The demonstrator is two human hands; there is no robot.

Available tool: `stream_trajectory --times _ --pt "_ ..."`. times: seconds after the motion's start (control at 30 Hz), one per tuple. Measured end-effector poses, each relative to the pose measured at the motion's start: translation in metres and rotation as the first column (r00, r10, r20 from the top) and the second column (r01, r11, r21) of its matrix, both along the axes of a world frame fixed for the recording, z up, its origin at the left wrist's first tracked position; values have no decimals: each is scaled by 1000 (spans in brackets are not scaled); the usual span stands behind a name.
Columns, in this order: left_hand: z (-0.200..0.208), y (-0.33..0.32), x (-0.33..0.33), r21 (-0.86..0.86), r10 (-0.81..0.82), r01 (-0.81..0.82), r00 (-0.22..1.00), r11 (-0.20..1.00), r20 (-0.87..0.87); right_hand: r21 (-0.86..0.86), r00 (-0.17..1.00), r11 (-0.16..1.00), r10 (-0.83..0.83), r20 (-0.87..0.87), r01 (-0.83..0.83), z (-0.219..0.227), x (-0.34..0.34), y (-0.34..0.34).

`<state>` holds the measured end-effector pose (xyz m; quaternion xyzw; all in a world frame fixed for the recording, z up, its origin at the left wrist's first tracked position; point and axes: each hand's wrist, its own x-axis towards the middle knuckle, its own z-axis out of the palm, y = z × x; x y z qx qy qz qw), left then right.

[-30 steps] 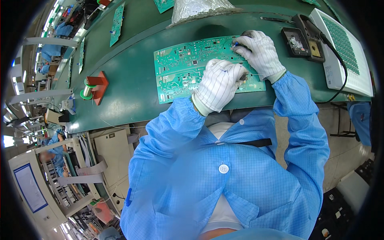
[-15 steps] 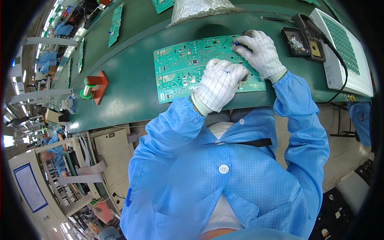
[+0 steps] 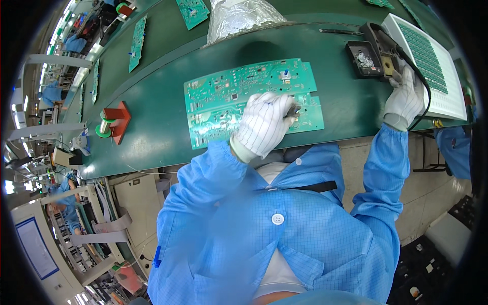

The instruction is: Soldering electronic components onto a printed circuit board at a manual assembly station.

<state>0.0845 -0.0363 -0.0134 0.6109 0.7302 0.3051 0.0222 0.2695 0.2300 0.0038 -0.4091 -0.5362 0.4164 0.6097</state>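
Both my hands wear white striped gloves. My left hand (image 3: 267,122) is closed in a pinch over the lower right part of a large green circuit board (image 3: 213,91). A thin solder wire (image 3: 157,173) runs from a spool (image 3: 105,126) toward my left sleeve; its end at my fingertips is hidden. On the board's upper right stands a small white part with a blue top (image 3: 285,75). At the right, my right hand (image 3: 405,96) has fingers stretched out beside the soldering iron stand (image 3: 378,48), close under the iron's dark handle and black cable (image 3: 426,84).
The spool sits on a red holder (image 3: 121,123). A black tray of small clear parts (image 3: 364,58) adjoins the stand. Right of it lies a white tray (image 3: 452,104) with rows of green pieces. Behind are a foil-covered object (image 3: 244,23) and more boards (image 3: 137,43) on a green surface.
My right hand has left the board's upper right corner and moved right to the iron stand, uncovering the blue-topped part. My left hand stays over the board. The whole view has shifted slightly.
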Motion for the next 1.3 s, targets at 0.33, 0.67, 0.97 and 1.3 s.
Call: stream_trajectory --times 0.33,0.67,0.97,1.3 --pt "80 -26 -12 -18 211 -260 737 965 642 -106 999 994 -37 8 37 35 -4 44" --pt "87 19 -78 -38 27 -34 984 999 -174 -66 867 877 480 134 -476 -14 -23 -118" --pt "71 60 -82 -205 117 -182 948 962 -297 337 772 748 350 531 -571 -36 -31 -120" --pt "67 71 -82 -228 76 -146 954 963 -289 218 764 773 463 449 -596 -37 -34 -117"
